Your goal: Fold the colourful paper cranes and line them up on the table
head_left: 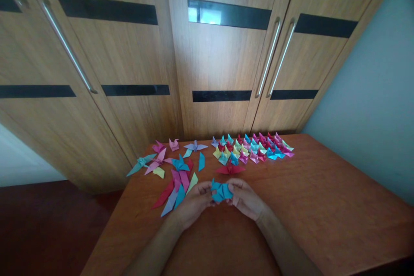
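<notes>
A blue folded-paper origami piece (221, 191) is held between my two hands above the near part of the table. My left hand (196, 200) pinches its left side, and my right hand (244, 197) pinches its right side. Part of the paper is hidden behind the fingers. Just beyond it lies a red paper crane (230, 169) with spread wings. Left of my left hand is a loose heap of folded paper strips, among them a lilac one (169, 202) and a dark red one (163, 195), with a blue crane (180, 163) at its far end.
Rows of small colourful origami pieces (254, 148) stand at the table's back right. At the back left are a lilac crane (195, 146), a pink crane (158, 161) and a teal crane (141, 163). Wooden cupboard doors (220, 60) rise behind the brown table (310, 207); a wall (371, 108) is at right.
</notes>
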`<state>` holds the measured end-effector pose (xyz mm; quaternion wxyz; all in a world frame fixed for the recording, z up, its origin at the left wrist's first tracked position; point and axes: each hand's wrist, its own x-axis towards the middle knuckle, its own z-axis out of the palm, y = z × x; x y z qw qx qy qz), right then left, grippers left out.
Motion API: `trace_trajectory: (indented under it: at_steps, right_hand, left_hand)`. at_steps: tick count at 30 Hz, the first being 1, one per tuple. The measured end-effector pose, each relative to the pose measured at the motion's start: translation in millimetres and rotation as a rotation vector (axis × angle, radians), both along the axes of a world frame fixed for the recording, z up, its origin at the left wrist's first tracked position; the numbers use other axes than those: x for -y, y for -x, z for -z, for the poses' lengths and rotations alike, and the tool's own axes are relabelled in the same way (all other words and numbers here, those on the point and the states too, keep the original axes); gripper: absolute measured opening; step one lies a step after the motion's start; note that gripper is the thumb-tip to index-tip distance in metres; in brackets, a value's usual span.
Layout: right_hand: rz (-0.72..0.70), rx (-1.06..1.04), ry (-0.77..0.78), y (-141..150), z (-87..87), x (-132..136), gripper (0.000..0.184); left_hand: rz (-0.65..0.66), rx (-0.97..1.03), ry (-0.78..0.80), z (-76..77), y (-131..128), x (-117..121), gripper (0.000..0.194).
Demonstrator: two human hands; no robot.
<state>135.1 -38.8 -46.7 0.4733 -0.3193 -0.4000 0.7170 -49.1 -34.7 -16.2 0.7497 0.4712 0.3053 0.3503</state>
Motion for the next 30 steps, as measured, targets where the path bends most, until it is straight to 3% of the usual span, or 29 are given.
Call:
trace_trajectory:
  at_steps: [6,16,30]
  right_hand:
    - [0.0,0.002,-0.01,9.0,2.7,-0.5,0.038]
    - [0.011,0.173,-0.114,6.9,-1.4,-1.6,0.031]
    - [-0.035,-0.092,-0.016,8.4,-6.6,-0.5,0.023]
  left_hand:
    - [-0.011,0.085,0.06,2.1,-3.9,3.2,0.012]
    - [-0.004,0.074,-0.018,9.6,0.6,-2.1,0.02]
    - [-0.007,0.189,0.038,6.0,-1.0,-0.9,0.019]
